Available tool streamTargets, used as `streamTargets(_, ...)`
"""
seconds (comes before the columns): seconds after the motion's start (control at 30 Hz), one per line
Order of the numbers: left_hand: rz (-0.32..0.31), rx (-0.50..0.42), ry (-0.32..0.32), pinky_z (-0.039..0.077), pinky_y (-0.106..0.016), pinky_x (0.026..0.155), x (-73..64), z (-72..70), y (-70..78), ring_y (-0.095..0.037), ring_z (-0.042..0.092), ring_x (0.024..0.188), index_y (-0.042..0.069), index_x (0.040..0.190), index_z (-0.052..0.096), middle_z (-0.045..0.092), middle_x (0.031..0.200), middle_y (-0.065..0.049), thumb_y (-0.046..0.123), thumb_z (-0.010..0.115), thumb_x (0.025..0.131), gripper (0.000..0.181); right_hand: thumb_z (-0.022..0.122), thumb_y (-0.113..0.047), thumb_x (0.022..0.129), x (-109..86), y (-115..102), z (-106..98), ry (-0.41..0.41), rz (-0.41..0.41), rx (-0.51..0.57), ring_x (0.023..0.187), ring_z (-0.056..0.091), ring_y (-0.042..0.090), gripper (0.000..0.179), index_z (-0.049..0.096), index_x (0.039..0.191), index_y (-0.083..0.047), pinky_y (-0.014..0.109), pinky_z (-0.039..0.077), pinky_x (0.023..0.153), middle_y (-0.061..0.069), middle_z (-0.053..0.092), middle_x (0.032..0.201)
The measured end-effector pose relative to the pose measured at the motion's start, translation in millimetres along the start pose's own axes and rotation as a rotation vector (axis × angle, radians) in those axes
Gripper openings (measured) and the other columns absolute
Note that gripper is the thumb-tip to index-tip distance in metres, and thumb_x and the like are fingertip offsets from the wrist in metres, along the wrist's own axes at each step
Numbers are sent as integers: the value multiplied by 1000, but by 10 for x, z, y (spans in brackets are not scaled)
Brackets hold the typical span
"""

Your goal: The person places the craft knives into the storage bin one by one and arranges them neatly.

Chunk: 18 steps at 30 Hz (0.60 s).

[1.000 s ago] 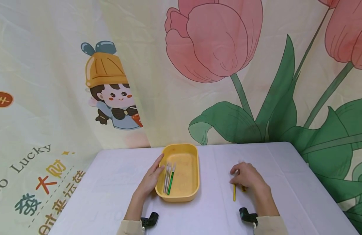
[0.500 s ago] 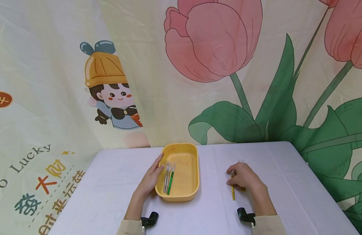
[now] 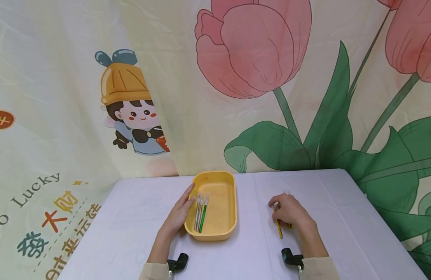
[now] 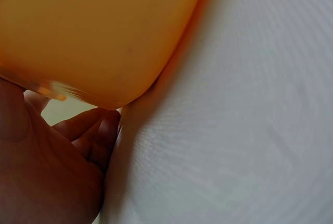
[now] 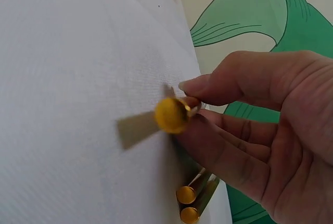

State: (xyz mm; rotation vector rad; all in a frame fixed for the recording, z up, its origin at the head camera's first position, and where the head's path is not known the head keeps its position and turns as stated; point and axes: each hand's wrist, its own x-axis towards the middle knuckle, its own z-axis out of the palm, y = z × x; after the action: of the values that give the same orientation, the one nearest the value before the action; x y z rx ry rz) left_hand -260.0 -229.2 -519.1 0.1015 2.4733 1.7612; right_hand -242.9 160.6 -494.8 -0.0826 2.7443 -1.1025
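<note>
A yellow plastic tray (image 3: 215,236) stands on the table, and several slim paintbrushes (image 3: 203,214) with pale tips lie at its left side, one of them green. My left hand (image 3: 179,215) holds the tray's left side, thumb at the rim and the other fingers along the outer wall. Right of the tray, my right hand (image 3: 292,210) pinches a yellow paintbrush (image 5: 171,115) between thumb and fingers, its round gold end towards the wrist camera. Under that hand, two more gold-ended brushes (image 5: 186,195) lie side by side; the fingers hide their upper parts.
A white cloth covers the table (image 3: 250,256). Behind its far edge hangs a printed curtain (image 3: 187,128) with tulips and a cartoon figure. Black wrist cameras (image 3: 178,261) sit on both wrists, low over the cloth.
My right hand has shifted slightly left with the yellow paintbrush, whose lower end now slants to the right. The left hand and tray look the same.
</note>
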Motion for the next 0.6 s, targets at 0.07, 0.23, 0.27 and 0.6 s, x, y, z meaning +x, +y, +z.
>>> streamTargets(0.07,-2,-4,0,3,-56,132,-1,0,-4,-26,5,164,37,165,27,18,175,4,32,40,112,54,77,2,80,-1,-2,-5,-3,11,22,55,60,20,33,78,111,-8,31,52,51,7,63,81)
streamTargets(0.23,3,-16,-5,3,-54,132,24,-5,-27,-24,5,164,35,165,27,18,175,5,31,41,113,55,72,-1,84,16,-19,-23,-3,14,27,68,57,21,28,82,109,-11,29,50,55,7,64,93)
streamTargets(0.27,4,-18,-8,2,-54,132,29,-6,-32,-24,4,164,35,165,26,18,175,5,31,41,113,55,71,-2,85,21,-21,-24,-1,6,18,72,57,21,27,82,109,-11,29,49,56,7,65,95)
streamTargets(0.6,-3,-9,-12,3,-53,132,-8,-11,5,-24,5,164,35,165,26,19,175,5,31,41,113,55,69,0,89,68,-84,1,46,-93,46,90,53,22,27,77,114,-9,31,49,68,4,62,94)
